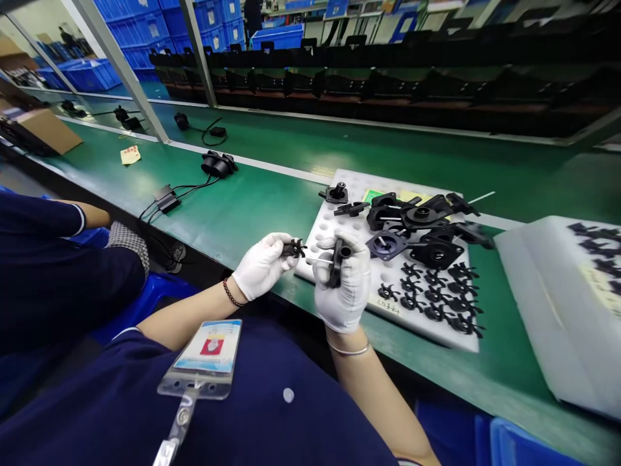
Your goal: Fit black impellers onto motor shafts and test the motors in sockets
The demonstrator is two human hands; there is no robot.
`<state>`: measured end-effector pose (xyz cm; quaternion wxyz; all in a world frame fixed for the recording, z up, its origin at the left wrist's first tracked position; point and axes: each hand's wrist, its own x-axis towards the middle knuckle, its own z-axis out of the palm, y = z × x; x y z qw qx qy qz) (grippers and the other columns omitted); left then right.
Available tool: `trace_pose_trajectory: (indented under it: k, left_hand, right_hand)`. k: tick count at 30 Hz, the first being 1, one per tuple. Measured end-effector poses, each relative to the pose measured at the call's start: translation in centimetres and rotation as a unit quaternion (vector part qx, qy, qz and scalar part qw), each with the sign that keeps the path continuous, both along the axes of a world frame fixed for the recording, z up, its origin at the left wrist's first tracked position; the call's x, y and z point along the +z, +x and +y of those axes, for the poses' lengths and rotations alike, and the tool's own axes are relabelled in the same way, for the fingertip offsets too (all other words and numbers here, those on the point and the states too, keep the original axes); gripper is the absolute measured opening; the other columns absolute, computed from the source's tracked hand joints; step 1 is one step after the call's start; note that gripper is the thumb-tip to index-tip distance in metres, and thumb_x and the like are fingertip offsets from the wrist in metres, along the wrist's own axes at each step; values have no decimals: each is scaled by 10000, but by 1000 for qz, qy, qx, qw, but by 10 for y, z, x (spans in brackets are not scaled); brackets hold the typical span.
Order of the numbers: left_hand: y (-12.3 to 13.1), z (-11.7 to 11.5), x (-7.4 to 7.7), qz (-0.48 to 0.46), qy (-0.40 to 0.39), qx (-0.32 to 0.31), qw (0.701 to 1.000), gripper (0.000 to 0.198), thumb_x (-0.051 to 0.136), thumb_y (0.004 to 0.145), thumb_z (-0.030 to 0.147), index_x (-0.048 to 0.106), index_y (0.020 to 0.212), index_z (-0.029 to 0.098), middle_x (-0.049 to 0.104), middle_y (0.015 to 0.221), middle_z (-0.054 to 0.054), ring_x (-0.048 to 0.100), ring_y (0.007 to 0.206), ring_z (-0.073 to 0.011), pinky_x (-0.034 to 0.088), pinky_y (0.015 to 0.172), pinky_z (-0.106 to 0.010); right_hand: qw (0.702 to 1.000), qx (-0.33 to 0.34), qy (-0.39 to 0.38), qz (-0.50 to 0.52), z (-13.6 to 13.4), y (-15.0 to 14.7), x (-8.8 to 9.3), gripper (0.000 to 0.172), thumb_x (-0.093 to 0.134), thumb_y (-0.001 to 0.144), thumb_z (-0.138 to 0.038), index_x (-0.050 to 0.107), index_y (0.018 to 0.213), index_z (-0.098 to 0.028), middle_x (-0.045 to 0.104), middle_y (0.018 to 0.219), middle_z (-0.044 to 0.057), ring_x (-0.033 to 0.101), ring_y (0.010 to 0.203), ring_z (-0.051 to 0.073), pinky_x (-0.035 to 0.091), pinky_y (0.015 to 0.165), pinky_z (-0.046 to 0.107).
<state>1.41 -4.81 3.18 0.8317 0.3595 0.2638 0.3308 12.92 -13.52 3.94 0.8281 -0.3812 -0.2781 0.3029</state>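
Note:
My left hand (264, 265), in a white glove, pinches a small black plastic impeller (294, 248) by its edge. My right hand (343, 285), also gloved, grips a black plastic pump housing (336, 262) with a thin metal shaft (317, 261) pointing towards the impeller. The shaft tip and the impeller are very close, and I cannot tell whether they touch. Just beyond my hands lies a white perforated foam tray (347, 188). Several black housings (417, 220) are heaped on its far half, and several loose impellers (429, 298) lie on its near half.
A white foam block (543, 304) with black parts on it sits to the right on the green workbench (233, 200). A seated co-worker's arm (92, 213) is at the left. Black cabled devices (218, 164) lie on the bench. Blue crates stand behind.

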Motion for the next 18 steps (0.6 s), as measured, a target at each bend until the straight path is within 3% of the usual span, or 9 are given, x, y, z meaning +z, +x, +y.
trace_pose_trajectory:
  k: [6,11,18]
  left_hand:
    - [-10,12,-2,-20,51,37,998,471,948,770,443,639,1000,173,730,1025,-66,630,756,-119,495,640,-237]
    - [-16,25,2,-27,87,37,995,501,941,768,485,642,1016,169,754,992,-61,644,695,-110,509,635,-246]
    - [-20,24,0,-21,103,27,994,490,913,798,516,641,1018,173,762,1008,-60,652,687,-104,519,624,-240]
  right_hand:
    - [998,-5,-51,-44,21,-9,-9,452,803,846,-633,692,1154,-321,661,1038,32,454,590,100,383,479,241]
    - [998,-15,-27,-48,33,-15,-3,447,786,869,-652,685,1152,-322,670,1014,18,387,513,73,315,424,233]
    - [994,-34,-61,-88,35,-22,-7,443,742,895,-660,676,1175,-324,681,1069,41,528,628,127,433,496,261]
